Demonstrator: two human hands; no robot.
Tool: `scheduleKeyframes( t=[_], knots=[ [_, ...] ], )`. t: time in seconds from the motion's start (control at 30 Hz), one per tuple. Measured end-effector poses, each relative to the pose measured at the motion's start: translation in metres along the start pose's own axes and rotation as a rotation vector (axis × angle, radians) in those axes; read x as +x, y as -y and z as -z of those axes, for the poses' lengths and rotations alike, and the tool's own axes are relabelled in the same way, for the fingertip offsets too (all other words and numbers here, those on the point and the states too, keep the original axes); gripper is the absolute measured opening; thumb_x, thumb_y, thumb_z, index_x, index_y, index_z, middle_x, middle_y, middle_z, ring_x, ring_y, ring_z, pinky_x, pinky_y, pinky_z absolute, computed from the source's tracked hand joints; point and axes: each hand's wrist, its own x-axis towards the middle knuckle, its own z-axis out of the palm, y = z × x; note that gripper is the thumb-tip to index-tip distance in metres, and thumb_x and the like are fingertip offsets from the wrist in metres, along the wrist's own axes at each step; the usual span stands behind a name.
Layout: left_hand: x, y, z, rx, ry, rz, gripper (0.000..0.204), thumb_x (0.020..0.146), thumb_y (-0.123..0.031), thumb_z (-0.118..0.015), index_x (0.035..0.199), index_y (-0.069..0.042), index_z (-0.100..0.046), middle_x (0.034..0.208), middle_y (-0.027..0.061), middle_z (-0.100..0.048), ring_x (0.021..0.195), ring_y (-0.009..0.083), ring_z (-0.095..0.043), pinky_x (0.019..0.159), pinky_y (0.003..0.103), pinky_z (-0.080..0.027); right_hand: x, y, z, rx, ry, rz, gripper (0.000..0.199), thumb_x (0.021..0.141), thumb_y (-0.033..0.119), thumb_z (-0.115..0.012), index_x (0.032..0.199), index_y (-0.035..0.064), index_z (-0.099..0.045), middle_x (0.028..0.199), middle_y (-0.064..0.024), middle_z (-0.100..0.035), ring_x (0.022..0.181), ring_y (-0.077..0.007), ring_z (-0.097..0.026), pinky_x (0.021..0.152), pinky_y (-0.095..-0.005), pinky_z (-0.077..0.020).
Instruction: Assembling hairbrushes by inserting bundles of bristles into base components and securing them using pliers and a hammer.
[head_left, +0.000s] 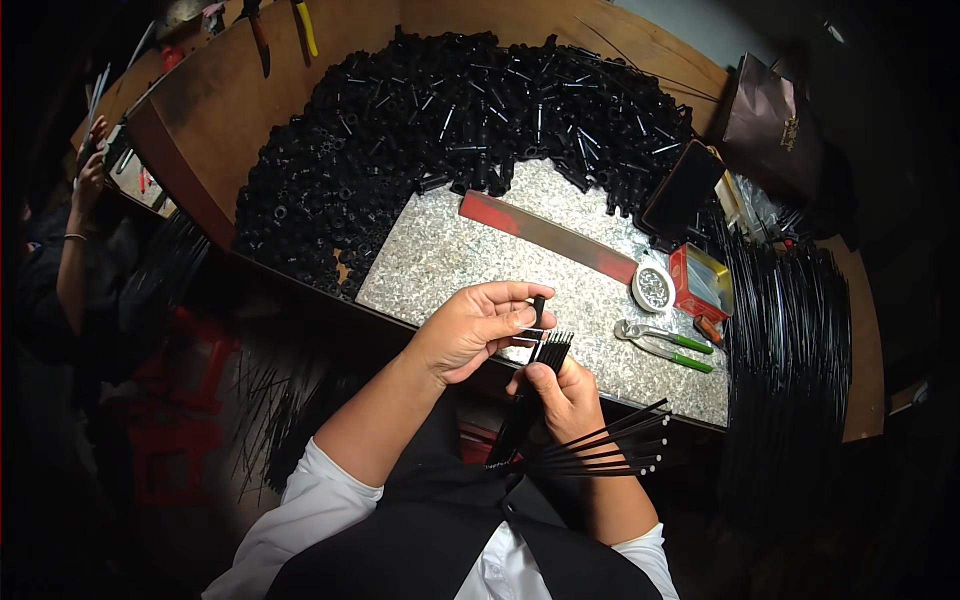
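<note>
My left hand pinches a small black tubular piece between thumb and fingers, just above the near edge of the table. Right beside it, my right hand is closed around a bundle of thin black rods. Their silvery tips fan out at the top, close to my left fingertips. Lower down, several rods with pale ends spread out across my right forearm. Whether the black piece touches a rod tip is too small to tell.
A large heap of black tubular pieces covers the table's far side. On the speckled tabletop lie a red-brown bar, a white round dish, a red box and green-handled pincers. Many black rods hang at right. Another person's hand shows far left.
</note>
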Motion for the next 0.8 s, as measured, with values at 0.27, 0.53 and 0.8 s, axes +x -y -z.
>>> scheduleKeyframes(
  t=[0.27, 0.53, 0.8],
  knots=[
    [-0.001, -0.002, 0.000, 0.015, 0.019, 0.005, 0.033, 0.089, -0.004, -0.056, 0.122, 0.001, -0.052, 0.100, 0.0124, -0.064, 0.091, 0.0165, -0.064, 0.080, 0.029, -0.054, 0.004, -0.002, -0.002, 0.006, 0.009, 0.071, 0.020, 0.096, 0.017, -0.049, 0.095, -0.0009, -0.057, 0.077, -0.0051, -0.064, 0.070, -0.0097, -0.059, 0.066, -0.0230, -0.0470],
    [-0.001, 0.009, 0.010, -0.002, 0.069, -0.009, 0.028, 0.090, -0.001, -0.054, 0.118, 0.004, -0.055, 0.113, 0.0114, -0.059, 0.095, 0.0157, -0.063, 0.076, 0.027, -0.056, 0.001, -0.001, -0.002, -0.017, -0.011, 0.035, 0.018, 0.095, 0.016, -0.050, 0.095, -0.0006, -0.058, 0.078, -0.0047, -0.064, 0.070, -0.0092, -0.058, 0.065, -0.0229, -0.0468],
    [-0.013, 0.004, 0.002, 0.181, 0.070, -0.141, 0.030, 0.085, -0.001, -0.062, 0.114, 0.006, -0.058, 0.120, 0.0131, -0.053, 0.105, 0.0207, -0.057, 0.090, 0.031, -0.048, 0.001, -0.001, -0.001, 0.037, -0.029, 0.012, 0.017, 0.095, 0.014, -0.051, 0.098, 0.0000, -0.059, 0.078, -0.0046, -0.064, 0.070, -0.0091, -0.058, 0.065, -0.0226, -0.0469]
  ],
)
